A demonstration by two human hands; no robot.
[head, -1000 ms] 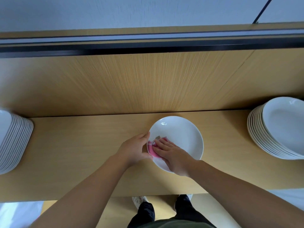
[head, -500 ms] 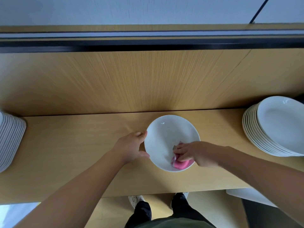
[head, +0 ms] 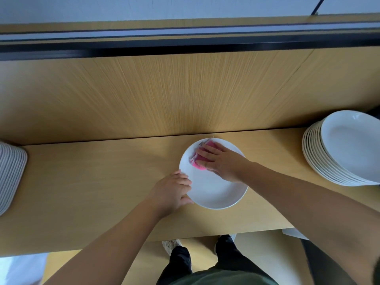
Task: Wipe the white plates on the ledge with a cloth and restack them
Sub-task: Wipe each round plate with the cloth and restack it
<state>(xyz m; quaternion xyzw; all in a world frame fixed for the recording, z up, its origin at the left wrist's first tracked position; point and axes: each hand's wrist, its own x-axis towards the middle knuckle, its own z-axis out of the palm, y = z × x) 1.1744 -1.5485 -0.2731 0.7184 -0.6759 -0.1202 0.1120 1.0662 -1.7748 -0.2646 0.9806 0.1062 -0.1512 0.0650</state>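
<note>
The ledge [head: 92,182] is flanked by a left stack [head: 10,173] and a right stack [head: 339,149], and between them one plate [head: 213,190] is laid flat, gripped at its near-left rim by the left hand [head: 172,192], while the right hand [head: 222,161] is pressed flat-fingered on the cloth [head: 198,164] at its far side.

1. A light wooden ledge [head: 92,182] runs the full width of the scene, its back edge meeting an upright panel [head: 185,95] of the same wood.
2. A lone plate [head: 213,192], white and round, sits near the middle, close to that back edge.
3. The right stack [head: 349,149] of white plates stands at the far right end.
4. The left stack [head: 10,173] of white plates sits at the far left, partly out of view and well apart from the lone plate.
</note>
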